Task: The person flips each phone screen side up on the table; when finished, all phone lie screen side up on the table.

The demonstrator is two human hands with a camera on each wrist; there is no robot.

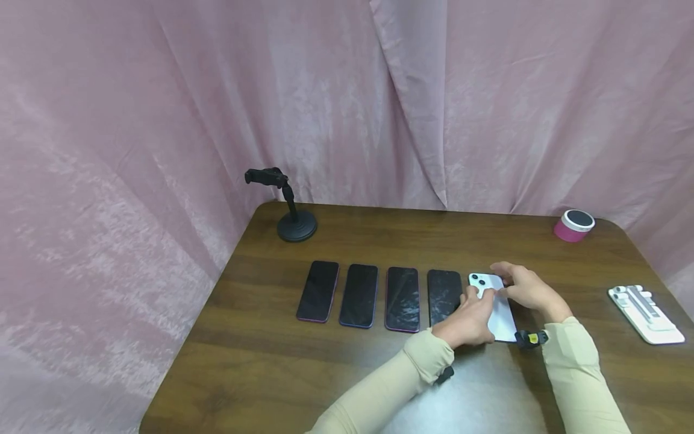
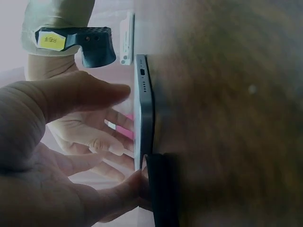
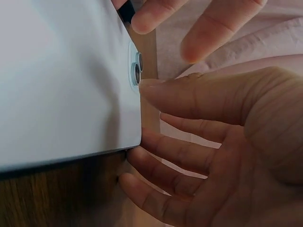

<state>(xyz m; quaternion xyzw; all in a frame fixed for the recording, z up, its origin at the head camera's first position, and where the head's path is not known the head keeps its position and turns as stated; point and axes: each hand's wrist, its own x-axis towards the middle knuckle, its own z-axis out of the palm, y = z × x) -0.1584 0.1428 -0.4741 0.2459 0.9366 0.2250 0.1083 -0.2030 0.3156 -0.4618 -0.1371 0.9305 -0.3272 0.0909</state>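
Observation:
A white smartphone [image 1: 502, 319] lies with its twin-lens back up, at the right end of a row of phones. My left hand [image 1: 470, 318] is at its left side. In the left wrist view, fingertips [image 2: 136, 182] touch the phone's long edge beside a black phone, and the thumb [image 2: 113, 94] reaches straight over the back. My right hand [image 1: 528, 290] is at the far right corner. In the right wrist view its thumb [image 3: 189, 97] is by the lenses [image 3: 137, 73], with the other fingertips at the corner, pinching it. A dark phone [image 1: 443, 292] lies left of the white one, partly hidden by the left hand.
Further left lie three dark-screened phones [image 1: 402, 299], face up. A black phone stand [image 1: 296, 225] is at the back left of the wooden table [image 1: 244, 361]. A pink round jar [image 1: 570, 232] stands at the back right, and a white folding stand [image 1: 647, 315] lies far right.

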